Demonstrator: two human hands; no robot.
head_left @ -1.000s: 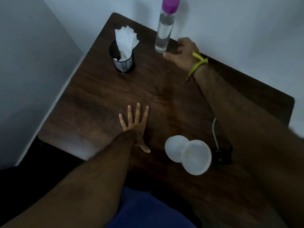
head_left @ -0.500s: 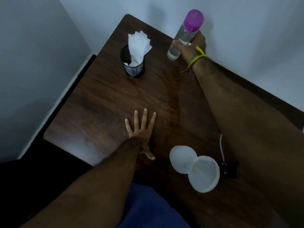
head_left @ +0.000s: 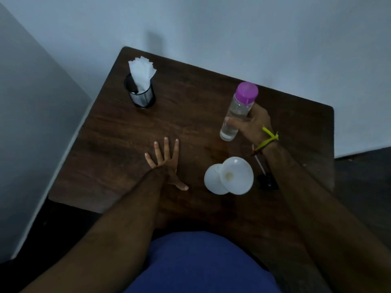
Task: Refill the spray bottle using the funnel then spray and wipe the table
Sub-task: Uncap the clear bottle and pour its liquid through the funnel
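My right hand (head_left: 252, 123) grips a clear bottle with a purple cap (head_left: 238, 111), holding it tilted just above the dark wooden table (head_left: 110, 144). The bottle holds clear liquid. A white funnel (head_left: 236, 175) lies on its side near the table's front, beside a white round piece (head_left: 212, 182). A black spray head with a white tube (head_left: 266, 180) lies to the funnel's right, partly hidden by my right forearm. My left hand (head_left: 166, 161) rests flat on the table with fingers spread.
A black mesh cup (head_left: 141, 97) holding white tissues (head_left: 141, 71) stands at the table's far left corner. Walls run close behind the table and along its left side. Dark floor shows to the right.
My right hand took hold of the bottle at the table's back edge, lifted it and brought it nearer, toward the funnel. My left hand stayed flat on the table.
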